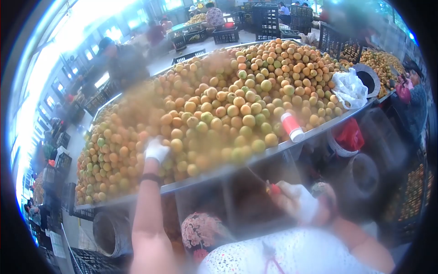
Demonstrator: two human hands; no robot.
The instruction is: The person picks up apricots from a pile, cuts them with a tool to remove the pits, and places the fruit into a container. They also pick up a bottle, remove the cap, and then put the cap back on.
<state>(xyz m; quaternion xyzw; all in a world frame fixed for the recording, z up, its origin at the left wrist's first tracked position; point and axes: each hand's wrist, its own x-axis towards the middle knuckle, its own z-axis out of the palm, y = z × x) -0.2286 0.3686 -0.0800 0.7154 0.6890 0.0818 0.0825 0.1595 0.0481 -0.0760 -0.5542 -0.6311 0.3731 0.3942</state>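
Observation:
A large slanted table holds a heap of round orange, yellow and green fruit. My left hand, in a white glove, reaches onto the near left part of the heap. Its fingers are among the fruit and smeared, so their grip cannot be made out. Nearer my body, in front of the table edge, my right hand, also gloved in white, is closed on a red-handled tool. A thin metal part of it points toward the table. Close to the rim on the right lies a red-and-white cylinder.
The metal table rim runs across in front of me. A white plastic bag lies at its right end. Below are a bucket with a red bag and a round bin. Black crates and other people stand around.

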